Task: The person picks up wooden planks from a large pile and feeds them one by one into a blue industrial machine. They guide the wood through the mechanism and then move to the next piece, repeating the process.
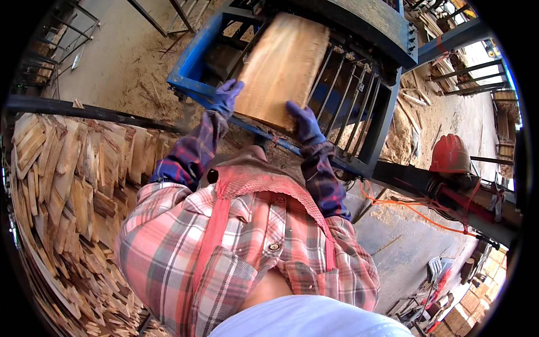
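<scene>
A wide, pale wooden board with rough bark-like edges lies lengthwise on the bars of a blue machine. Its far end reaches up to the machine's dark crossbeam. My left hand, in a purple-blue glove, grips the board's left edge near its close end. On the opposite side my right hand, gloved alike, holds the near right corner, thumb at the top face. The fingers beneath the board are hidden. Plaid sleeves cover both forearms.
The blue machine frame has parallel metal bars right of the board. Stacked wood pieces fill the left side. A red hard hat rests on a dark beam at right, near an orange cord. Sawdust and scraps litter the floor.
</scene>
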Demonstrator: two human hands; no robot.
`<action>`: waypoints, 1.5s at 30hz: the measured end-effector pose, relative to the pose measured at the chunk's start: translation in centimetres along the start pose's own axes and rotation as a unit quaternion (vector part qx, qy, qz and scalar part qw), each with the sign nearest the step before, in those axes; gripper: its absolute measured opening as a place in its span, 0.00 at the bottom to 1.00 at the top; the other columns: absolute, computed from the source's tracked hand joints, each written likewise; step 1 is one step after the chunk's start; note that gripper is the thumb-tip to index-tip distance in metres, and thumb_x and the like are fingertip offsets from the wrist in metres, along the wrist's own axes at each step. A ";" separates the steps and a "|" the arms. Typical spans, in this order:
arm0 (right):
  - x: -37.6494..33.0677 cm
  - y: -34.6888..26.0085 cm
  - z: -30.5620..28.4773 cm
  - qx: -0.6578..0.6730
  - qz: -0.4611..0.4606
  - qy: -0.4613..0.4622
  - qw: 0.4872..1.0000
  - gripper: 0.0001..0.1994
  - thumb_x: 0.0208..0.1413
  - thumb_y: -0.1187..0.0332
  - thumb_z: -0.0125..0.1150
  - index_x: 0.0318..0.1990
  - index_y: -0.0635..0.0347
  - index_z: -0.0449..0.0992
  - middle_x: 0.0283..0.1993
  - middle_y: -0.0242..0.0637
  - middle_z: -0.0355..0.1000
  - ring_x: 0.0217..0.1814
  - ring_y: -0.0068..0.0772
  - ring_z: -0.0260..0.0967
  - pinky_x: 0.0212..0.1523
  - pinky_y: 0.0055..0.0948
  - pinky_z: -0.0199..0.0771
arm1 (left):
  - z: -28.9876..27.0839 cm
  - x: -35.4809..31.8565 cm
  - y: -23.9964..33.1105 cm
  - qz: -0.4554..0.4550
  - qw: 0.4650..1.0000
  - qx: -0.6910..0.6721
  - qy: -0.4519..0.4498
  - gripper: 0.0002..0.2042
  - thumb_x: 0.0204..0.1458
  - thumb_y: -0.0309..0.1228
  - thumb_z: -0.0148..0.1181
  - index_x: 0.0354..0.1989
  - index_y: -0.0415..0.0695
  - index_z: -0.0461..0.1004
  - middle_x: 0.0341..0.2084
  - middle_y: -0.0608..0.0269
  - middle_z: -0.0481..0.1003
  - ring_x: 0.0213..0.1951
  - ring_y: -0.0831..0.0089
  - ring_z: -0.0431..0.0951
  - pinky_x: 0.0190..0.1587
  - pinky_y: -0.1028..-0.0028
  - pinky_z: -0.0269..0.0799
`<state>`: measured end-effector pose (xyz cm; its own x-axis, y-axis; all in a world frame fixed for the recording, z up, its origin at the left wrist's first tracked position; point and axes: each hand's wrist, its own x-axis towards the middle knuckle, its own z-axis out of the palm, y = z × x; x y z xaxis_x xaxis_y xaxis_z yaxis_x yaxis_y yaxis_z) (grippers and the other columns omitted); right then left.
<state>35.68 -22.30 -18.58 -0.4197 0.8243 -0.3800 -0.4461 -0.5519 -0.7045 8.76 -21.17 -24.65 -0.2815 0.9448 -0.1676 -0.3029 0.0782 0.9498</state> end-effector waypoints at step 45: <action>-4.7 13.9 14.3 -0.710 -0.156 -0.475 0.497 0.23 0.47 0.45 0.56 0.43 0.52 0.78 0.37 0.47 0.78 0.42 0.51 0.76 0.43 0.45 0.74 | -11.5 -27.9 -5.0 0.103 0.883 0.384 0.249 0.11 0.58 0.36 0.55 0.36 0.40 0.78 0.32 0.56 0.79 0.34 0.65 0.78 0.41 0.70 0.72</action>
<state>20.12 -35.66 -18.04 -0.9892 0.0385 -0.1411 0.1175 0.7840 -0.6096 7.66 -51.55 -27.74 -0.6817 0.7224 0.1159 0.4540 0.2935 0.8413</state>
